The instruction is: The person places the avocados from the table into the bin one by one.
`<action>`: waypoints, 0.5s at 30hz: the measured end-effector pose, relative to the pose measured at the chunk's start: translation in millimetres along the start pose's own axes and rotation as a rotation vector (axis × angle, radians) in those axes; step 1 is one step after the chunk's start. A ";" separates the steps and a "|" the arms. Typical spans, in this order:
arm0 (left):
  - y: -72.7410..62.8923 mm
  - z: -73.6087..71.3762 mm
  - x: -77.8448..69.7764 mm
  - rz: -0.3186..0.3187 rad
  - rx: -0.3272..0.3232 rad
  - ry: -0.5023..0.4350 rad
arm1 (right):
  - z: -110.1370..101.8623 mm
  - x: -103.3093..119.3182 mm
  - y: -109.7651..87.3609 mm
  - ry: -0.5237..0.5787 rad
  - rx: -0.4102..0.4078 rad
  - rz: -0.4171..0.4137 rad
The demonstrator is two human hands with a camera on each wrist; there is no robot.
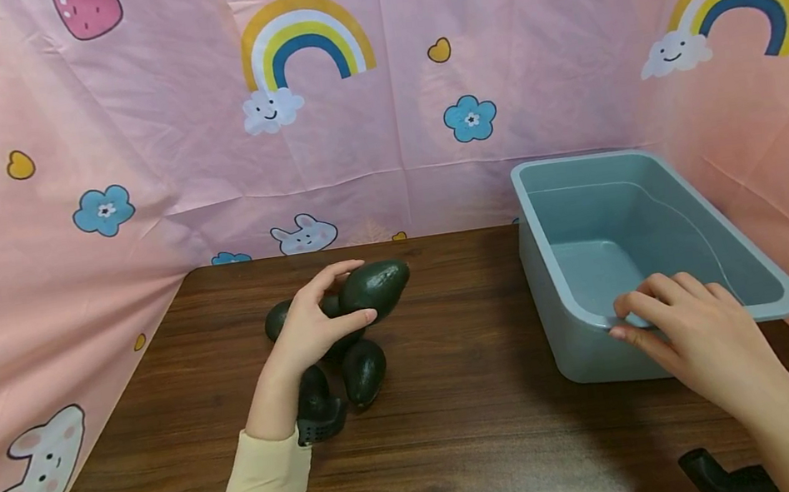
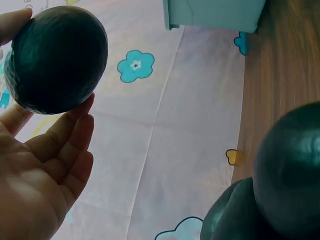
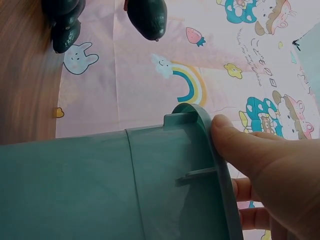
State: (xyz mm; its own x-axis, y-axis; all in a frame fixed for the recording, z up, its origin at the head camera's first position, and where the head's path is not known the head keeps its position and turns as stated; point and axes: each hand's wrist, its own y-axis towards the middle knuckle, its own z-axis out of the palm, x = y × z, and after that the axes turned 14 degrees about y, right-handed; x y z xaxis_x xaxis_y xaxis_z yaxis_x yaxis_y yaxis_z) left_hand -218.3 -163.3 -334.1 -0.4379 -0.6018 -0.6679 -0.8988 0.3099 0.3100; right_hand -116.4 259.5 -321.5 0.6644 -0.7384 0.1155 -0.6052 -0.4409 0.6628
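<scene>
A dark green avocado (image 1: pixel 379 286) is held by my left hand (image 1: pixel 307 325), which pinches it between thumb and fingers. In the left wrist view this avocado (image 2: pixel 57 65) is raised off the table. Beneath and beside that hand lie several more avocados (image 1: pixel 364 373), partly hidden by the hand and wrist. My right hand (image 1: pixel 711 340) grips the near rim of a grey-blue plastic bin (image 1: pixel 586 345) at the right. In the right wrist view the thumb lies on one side of the rim (image 3: pixel 215 155) and the fingers on the other.
The bin stands on the dark wooden table (image 1: pixel 467 437), its visible inside showing only bare floor and walls. A pink patterned cloth (image 1: pixel 379 139) hangs behind and at both sides. Black wrist devices (image 1: pixel 323 422) are worn on both arms.
</scene>
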 end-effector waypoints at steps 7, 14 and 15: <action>4.3 4.3 -5.9 0.001 0.011 -0.009 | 0.6 0.5 -0.3 -0.001 0.008 0.007; 8.1 7.8 -14.3 -0.001 0.016 0.025 | 0.6 -0.3 -1.6 0.006 0.014 0.015; 8.2 7.9 -17.3 -0.002 0.020 0.030 | 0.6 -0.4 -1.5 0.007 0.016 0.015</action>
State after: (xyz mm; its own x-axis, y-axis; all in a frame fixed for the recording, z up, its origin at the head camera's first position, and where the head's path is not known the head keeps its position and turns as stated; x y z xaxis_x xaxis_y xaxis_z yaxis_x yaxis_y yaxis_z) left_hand -218.0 -144.6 -325.3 -0.4364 -0.6240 -0.6482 -0.8994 0.3232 0.2945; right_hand -116.0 260.2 -322.9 0.6585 -0.7413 0.1302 -0.6215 -0.4381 0.6495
